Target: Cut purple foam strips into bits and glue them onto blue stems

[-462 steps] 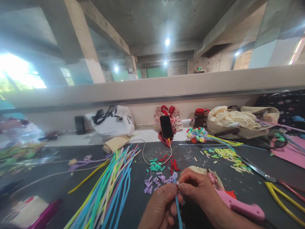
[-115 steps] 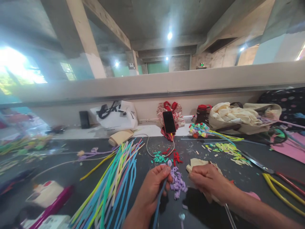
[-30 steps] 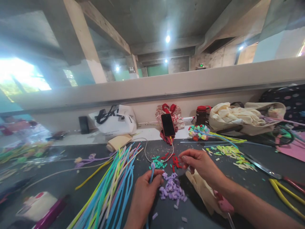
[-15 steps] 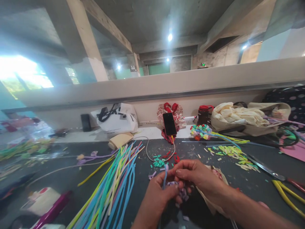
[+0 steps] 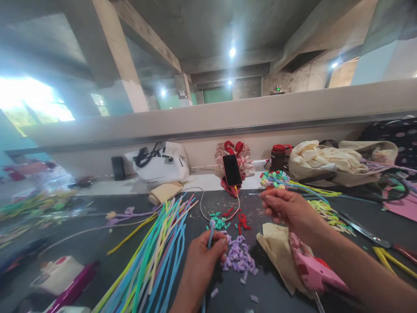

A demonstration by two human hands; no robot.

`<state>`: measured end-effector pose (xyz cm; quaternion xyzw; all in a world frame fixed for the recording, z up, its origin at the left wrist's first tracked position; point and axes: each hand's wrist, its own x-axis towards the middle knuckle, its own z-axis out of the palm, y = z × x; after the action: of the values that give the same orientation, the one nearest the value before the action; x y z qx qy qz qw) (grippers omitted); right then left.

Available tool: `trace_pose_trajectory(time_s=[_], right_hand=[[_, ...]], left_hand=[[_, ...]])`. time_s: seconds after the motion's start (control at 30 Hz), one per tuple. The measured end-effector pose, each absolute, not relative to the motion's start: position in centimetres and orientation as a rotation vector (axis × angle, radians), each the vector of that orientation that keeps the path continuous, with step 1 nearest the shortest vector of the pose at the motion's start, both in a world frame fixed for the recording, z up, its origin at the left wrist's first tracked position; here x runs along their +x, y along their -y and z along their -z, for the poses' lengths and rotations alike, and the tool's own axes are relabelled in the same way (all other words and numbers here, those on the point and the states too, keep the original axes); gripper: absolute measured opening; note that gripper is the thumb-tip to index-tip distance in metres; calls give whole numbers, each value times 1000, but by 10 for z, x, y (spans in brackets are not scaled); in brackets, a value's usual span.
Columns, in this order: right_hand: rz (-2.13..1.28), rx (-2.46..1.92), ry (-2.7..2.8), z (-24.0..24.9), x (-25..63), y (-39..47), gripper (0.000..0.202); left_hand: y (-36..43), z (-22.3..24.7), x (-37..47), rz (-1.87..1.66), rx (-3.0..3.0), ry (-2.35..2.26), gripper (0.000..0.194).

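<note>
My left hand (image 5: 208, 254) is closed around a blue pipe cleaner (image 5: 211, 234) that stands upright between thumb and fingers, with a small purple bit at its top. Just right of it lies a pile of short purple pieces (image 5: 241, 256). My right hand (image 5: 285, 206) is raised farther back and to the right, fingertips pinched together. Whether anything sits in that pinch is too small to make out. Below my right forearm a pink glue gun (image 5: 311, 267) rests by a crumpled beige sheet (image 5: 276, 248).
Long coloured pipe cleaners (image 5: 153, 252) fan out on the left. Green pieces (image 5: 219, 221), red pieces (image 5: 243, 222) and yellow pieces (image 5: 321, 211) lie behind. A phone (image 5: 232, 169) leans at the back. Scissors (image 5: 368, 232) and yellow-handled pliers (image 5: 384, 258) lie right.
My right hand has left the left hand and moved up and right, uncovering the purple pile and the glue gun. My left hand has shifted slightly left with the blue pipe cleaner.
</note>
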<state>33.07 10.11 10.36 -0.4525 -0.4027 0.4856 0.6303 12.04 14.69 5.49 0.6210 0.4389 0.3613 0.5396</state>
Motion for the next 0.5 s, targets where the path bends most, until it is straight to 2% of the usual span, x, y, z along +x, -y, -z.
trace_pose_trajectory(time_s=[0.23, 0.5], right_hand=[[-1154, -1018, 908, -104, 329, -100, 19], [-1455, -947, 930, -79, 297, -102, 15]], left_hand=[[-148, -50, 120, -849, 1560, -1180, 26], [-128, -62, 132, -868, 1247, -900, 35]])
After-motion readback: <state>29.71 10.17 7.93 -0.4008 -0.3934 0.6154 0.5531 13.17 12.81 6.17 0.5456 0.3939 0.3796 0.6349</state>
